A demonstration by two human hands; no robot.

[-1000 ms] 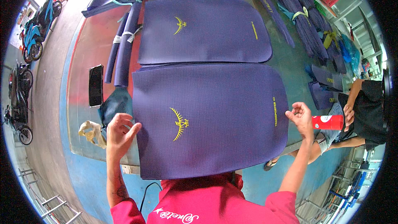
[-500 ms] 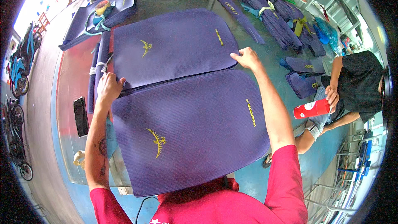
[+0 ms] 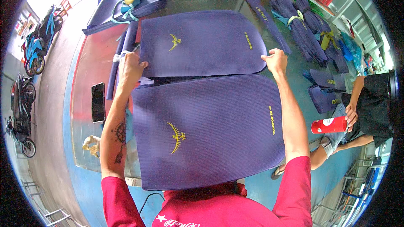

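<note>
Pinching opposite edges, the left hand and right hand held a purple panel between them. Just nearer the wearer than their grip lay a similar stack.

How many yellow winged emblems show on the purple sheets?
2: far emblem on the far sheet; near emblem on the near sheet. More may be hidden on sheets beneath.

Workshop — stacked panels, wide worktable
</note>
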